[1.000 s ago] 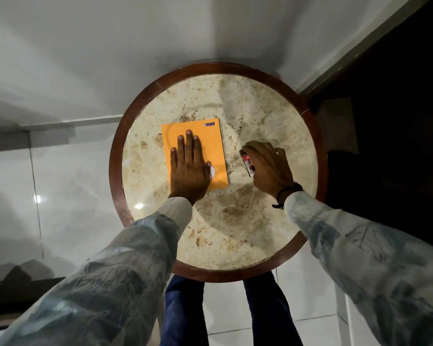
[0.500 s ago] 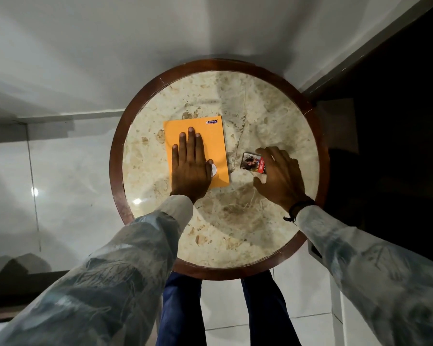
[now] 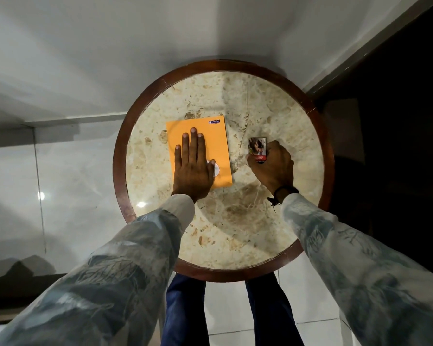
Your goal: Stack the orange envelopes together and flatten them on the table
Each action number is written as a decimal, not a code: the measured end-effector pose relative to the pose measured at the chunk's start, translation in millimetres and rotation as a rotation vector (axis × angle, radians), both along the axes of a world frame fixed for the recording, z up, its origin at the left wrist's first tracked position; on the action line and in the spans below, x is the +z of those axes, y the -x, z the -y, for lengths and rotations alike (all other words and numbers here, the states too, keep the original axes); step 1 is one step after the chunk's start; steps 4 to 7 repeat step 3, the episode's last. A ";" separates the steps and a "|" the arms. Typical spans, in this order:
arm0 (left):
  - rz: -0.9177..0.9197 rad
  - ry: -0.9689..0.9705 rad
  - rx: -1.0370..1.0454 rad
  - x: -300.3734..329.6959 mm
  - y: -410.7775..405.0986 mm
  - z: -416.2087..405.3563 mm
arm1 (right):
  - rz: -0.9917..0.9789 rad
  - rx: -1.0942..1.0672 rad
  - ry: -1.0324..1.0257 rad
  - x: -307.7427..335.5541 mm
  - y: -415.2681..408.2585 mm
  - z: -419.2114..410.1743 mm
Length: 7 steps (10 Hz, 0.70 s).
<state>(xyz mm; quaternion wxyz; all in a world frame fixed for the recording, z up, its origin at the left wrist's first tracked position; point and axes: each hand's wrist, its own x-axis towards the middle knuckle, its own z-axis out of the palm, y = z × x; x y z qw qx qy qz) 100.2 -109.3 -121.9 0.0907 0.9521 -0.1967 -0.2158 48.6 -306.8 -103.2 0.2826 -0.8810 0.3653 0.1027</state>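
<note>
An orange envelope stack (image 3: 218, 136) lies flat on the round marble table (image 3: 273, 108), left of centre, with a small blue label at its far right corner. My left hand (image 3: 194, 166) presses palm-down on it, fingers spread. To the right, my right hand (image 3: 271, 167) curls its fingers around a small printed box (image 3: 257, 148) resting on the tabletop, apart from the envelopes. How many envelopes are in the stack cannot be told.
The table has a dark wooden rim (image 3: 118, 156). White walls meet behind it, and a dark doorway (image 3: 398, 121) lies to the right. Pale floor tiles and my blue trouser legs (image 3: 185, 310) show below the near edge.
My right hand has carried the small box rightward, away from the envelopes, and turned it face-up on the table. My left hand has stayed flat on the envelopes.
</note>
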 end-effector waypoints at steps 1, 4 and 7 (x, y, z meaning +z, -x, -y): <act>-0.006 -0.011 -0.005 2.6 0.3 0.6 | -0.009 0.002 0.003 0.6 -0.8 0.5; -0.024 0.000 0.029 24.3 -1.6 1.1 | 0.142 -0.163 -0.106 49.5 0.0 14.1; -0.024 0.000 0.029 24.3 -1.6 1.1 | 0.142 -0.163 -0.106 49.5 0.0 14.1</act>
